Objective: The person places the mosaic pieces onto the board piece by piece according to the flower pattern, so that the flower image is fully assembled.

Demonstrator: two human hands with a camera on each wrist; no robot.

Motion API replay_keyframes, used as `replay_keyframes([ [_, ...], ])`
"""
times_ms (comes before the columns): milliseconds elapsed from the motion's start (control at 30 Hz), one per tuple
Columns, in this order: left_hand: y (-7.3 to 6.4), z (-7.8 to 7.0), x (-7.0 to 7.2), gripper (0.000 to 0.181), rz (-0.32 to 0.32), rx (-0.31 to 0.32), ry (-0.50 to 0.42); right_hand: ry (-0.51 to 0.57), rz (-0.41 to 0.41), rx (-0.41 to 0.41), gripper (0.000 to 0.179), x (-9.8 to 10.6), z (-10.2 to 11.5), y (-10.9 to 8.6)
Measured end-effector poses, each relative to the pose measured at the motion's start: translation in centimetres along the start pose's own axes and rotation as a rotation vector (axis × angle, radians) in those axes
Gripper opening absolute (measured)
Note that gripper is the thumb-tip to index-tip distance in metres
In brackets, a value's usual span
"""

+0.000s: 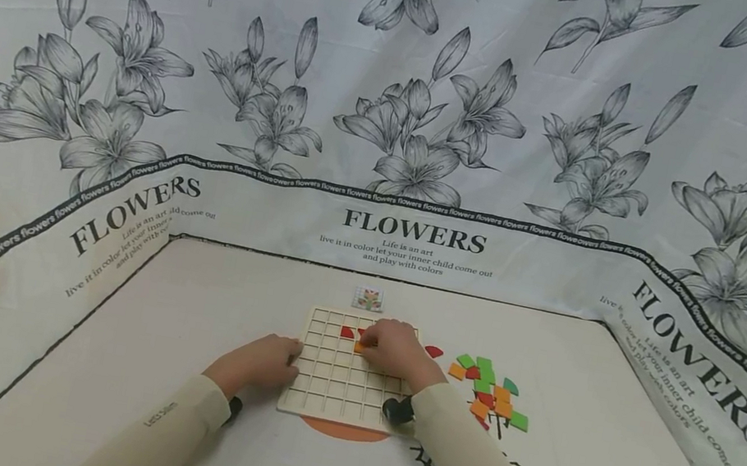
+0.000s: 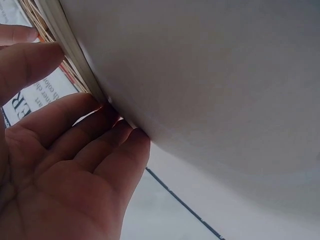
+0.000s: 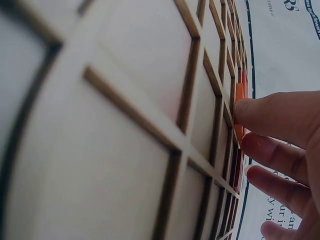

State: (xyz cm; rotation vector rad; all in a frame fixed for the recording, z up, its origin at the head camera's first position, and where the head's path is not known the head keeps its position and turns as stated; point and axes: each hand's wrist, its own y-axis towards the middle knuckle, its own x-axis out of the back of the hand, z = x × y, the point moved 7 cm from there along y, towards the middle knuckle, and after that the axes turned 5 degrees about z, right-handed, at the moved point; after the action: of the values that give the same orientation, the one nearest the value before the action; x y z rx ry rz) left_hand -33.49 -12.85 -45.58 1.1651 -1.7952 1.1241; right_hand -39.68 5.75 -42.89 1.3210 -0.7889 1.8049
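Note:
My right hand (image 1: pixel 395 349) pinches an orange square tile (image 3: pixel 240 102) at the upper part of a wooden grid board (image 1: pixel 314 402). Close to those fingertips a red quarter-round tile (image 1: pixel 347 332) lies in a cell, and more red shows next to it, partly hidden by the hand. At the board's left edge, my left hand (image 1: pixel 261 361) rests with its fingertips (image 2: pixel 140 134) against the wooden side; no tile shows in it. Whether the orange tile is fully down in its cell I cannot tell.
Right of the board lies a loose pile of green, orange and red tiles (image 1: pixel 483 386). A red tile (image 1: pixel 433 352) sits by the board's right edge. Behind the board is a small pattern card (image 1: pixel 368 299). An orange round shape (image 1: pixel 344 431) shows below the front edge.

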Motion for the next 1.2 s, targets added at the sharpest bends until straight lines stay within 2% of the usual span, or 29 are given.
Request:
replay_keyframes([
  [300,0.1,-0.3,0.2,0.051,0.002,-0.009,0.016,0.034,0.004,-0.013,0.020,0.2,0.0,0.0],
  [533,0.2,-0.5,0.2,0.030,-0.002,-0.026,0.031,0.020,0.009,-0.019,0.021,0.0,0.1,0.0],
  [700,0.2,-0.5,0.2,0.025,-0.006,-0.036,0.035,0.001,-0.007,0.005,0.019,0.1,0.2,-0.1],
  [967,0.2,-0.5,0.3,0.021,-0.014,-0.047,0.052,-0.001,-0.020,0.029,0.019,1.3,-0.3,-0.8],
  [1200,0.1,-0.6,0.5,0.019,-0.015,-0.045,0.063,0.084,-0.030,-0.023,0.016,2.9,-1.7,-1.8],
])
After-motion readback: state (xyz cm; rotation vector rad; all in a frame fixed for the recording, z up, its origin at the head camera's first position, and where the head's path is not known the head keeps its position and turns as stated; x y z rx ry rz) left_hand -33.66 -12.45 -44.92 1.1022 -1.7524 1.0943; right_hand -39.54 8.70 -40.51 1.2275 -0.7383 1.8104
